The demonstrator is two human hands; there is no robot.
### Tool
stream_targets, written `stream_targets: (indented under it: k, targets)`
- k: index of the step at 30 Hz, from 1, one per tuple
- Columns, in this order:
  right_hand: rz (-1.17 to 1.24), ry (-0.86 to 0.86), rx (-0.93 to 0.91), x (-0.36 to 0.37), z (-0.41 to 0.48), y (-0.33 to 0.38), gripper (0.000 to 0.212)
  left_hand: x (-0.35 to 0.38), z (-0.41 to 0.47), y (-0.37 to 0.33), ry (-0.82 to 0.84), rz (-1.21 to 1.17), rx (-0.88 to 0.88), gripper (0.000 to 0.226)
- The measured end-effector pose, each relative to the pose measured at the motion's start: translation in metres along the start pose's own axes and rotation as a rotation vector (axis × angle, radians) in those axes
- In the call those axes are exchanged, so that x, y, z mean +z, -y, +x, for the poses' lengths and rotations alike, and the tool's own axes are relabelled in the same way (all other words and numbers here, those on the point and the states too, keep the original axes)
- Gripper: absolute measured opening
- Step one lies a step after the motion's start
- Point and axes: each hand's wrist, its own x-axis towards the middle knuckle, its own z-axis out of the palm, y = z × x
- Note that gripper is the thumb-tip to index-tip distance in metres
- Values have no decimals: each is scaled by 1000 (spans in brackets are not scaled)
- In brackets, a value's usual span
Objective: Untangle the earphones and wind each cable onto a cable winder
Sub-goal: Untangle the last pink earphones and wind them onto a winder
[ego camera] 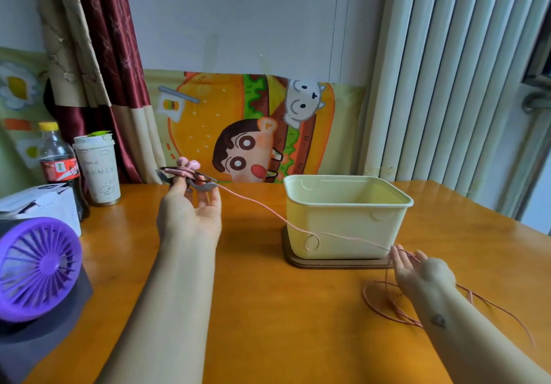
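Observation:
My left hand (190,207) is raised over the table's far left and pinches a dark grey cable winder (190,181) at its fingertips. Pink cable is wound on the winder, with two pink earbuds (188,163) sticking up from it. A thin pink cable (268,210) runs from the winder down to the right, makes a small loop in front of the tub and reaches my right hand (417,267). That hand holds the cable between its fingers just above the table. Loose red-pink cable loops (384,306) lie on the table under my right wrist.
A pale yellow plastic tub (346,219) stands on a brown board at centre right. At the left are a purple desk fan (35,267), a white box (38,204), a cola bottle (58,159) and a white cup (98,171). A radiator stands at the back right.

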Motion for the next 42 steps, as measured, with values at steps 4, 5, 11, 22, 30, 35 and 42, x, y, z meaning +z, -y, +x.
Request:
stream_targets:
  k: [4, 5, 11, 22, 30, 35, 42]
  targets:
    - [-686, -170, -492, -2, 1, -7, 30, 5, -5, -13, 19, -56, 37, 13]
    - [-824, -140, -630, 0, -6, -8, 38, 6, -7, -13, 18, -59, 39, 12]
    - [-1544, 376, -832, 0, -22, -10, 63, 7, -13, 0, 19, 29, -4, 11]
    - [-1506, 689, -1148, 50, -91, -10, 58, 22, -38, 32, 349, 443, -76, 18]
    - [-1356, 1348, -341, 63, -131, -29, 22, 25, -53, 47, 451, 518, -37, 19]
    - [-1400, 1295, -798, 68, -144, -11, 25, 17, -46, 51, 478, 765, 113, 22]
    - [-1204, 1125, -963, 81, -125, 11, 32, 8, -47, 63, 639, 1085, 99, 21]
